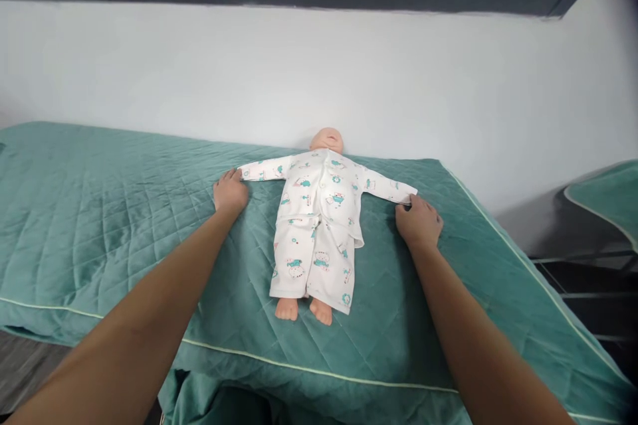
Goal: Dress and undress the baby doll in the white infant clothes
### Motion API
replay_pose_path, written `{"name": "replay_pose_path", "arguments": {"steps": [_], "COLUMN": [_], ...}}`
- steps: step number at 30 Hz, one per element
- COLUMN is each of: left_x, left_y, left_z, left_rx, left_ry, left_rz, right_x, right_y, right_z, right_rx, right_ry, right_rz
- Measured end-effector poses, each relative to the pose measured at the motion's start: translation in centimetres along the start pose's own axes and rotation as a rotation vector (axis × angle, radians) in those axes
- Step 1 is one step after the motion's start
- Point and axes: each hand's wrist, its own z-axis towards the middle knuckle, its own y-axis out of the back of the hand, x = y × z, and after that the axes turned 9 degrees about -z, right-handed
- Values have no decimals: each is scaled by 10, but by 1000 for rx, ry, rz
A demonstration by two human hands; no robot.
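Note:
A baby doll [326, 139] lies on its back on a green quilted bed [100, 212], head toward the wall. It wears a white printed sleepsuit [319, 219], both sleeves stretched straight out, bare feet showing at the bottom. My left hand [230, 190] rests at the end of the doll's left-side sleeve, fingers curled at the cuff. My right hand [419, 219] sits at the tip of the other sleeve, fingers bent and pinching the cuff.
A white wall [448, 80] rises right behind the bed, with a dark frame above. At the right edge stands a second green-covered surface [605, 196] over dark rails. The bed's near edge has a pale piping line.

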Motion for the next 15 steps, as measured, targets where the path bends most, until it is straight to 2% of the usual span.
{"name": "replay_pose_path", "arguments": {"steps": [9,15], "left_x": [-6,-18], "left_y": [7,20], "left_z": [-7,-33], "left_rx": [-67,-110], "left_ry": [-7,-154], "left_rz": [-26,-107], "right_x": [1,10], "right_y": [1,10], "right_z": [-5,-31], "right_rx": [-20,-76], "right_ry": [23,105], "right_rz": [-14,-92]}}
